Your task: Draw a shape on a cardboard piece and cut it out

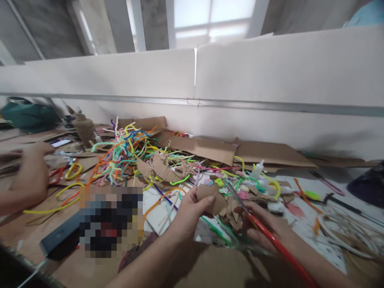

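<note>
My left hand [194, 210] is closed on a small torn piece of cardboard [211, 199], its thumb pressed flat on top. In my right hand [271, 226] lies a long red-handled tool [270, 236] with a narrow silver metal end, pointing away and to the left; its exact kind is hard to make out. Crumpled cardboard scraps [232, 212] sit between the two hands, touching or close to the right fingers. Part of the right hand's grip is hidden behind the tool. A larger sheet of cardboard [220, 266] lies below both hands.
Colourful pipe cleaners [120, 154] are heaped at the left. Behind my hands stands a small glue bottle [258, 170]. Coiled cord [345, 232] lies at the right. Another person's arm [30, 180] rests at far left, near a black box [64, 236]. A white partition [270, 72] rises behind.
</note>
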Demonstrator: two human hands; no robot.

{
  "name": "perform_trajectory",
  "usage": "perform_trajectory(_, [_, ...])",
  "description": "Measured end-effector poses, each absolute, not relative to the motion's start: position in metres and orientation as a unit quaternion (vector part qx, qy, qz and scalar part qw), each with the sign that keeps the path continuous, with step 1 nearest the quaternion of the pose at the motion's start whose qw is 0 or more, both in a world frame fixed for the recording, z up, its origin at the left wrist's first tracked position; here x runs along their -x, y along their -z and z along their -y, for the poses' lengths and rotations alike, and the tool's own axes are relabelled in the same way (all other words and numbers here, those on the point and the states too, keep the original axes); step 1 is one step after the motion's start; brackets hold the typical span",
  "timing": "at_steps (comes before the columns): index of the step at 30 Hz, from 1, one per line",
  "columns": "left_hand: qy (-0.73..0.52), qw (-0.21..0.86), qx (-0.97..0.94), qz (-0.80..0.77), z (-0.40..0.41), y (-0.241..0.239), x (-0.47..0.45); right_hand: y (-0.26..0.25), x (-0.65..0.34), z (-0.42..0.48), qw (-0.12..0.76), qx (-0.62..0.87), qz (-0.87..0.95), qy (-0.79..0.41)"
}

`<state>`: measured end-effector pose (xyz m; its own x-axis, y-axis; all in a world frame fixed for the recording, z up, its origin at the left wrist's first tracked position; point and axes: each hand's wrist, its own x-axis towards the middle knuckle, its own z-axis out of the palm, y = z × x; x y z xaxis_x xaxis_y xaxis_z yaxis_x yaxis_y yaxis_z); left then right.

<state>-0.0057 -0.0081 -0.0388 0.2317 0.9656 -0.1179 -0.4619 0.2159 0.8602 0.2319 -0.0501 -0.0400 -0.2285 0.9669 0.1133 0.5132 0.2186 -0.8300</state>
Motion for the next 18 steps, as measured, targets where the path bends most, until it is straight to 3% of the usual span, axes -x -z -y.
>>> perform_trajectory(9, [-0.522, 0.713, -0.328, -0.334, 0.013, 0.033, 0.004, 0.024, -0.224, 0.061, 0.245, 0.5, 0.768, -0.316])
perform_trajectory(18, [-0.528, 0.708, -0.341, -0.323, 0.012, 0.032, 0.005, 0.023, -0.226, 0.062, 0.232, 0.525, 0.777, -0.258])
